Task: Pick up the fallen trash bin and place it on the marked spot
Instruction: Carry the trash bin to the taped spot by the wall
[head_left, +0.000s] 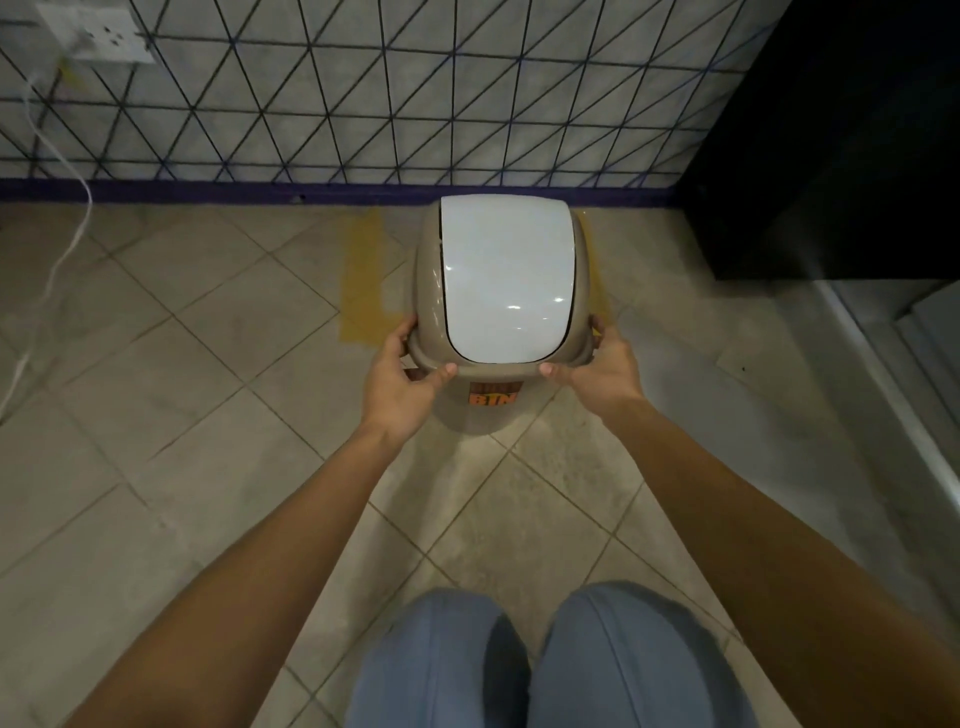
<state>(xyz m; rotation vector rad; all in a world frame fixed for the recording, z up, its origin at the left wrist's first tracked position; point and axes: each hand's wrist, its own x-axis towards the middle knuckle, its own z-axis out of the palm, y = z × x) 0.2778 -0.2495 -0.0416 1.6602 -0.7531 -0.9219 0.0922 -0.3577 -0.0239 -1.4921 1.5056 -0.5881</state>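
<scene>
— Two hands on it?
— Yes. The left hand (400, 384) and right hand (605, 371) each clasp the near rim of the trash bin (506, 280), thumbs on top.
— Where is the bin?
— Upright, over the yellow tape mark (361, 275) on the tiled floor (182, 364), near the far wall (415, 88).

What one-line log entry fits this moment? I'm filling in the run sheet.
stage: placing | trash bin: upright, over yellow marked spot | left hand: gripping rim | right hand: gripping rim
</scene>
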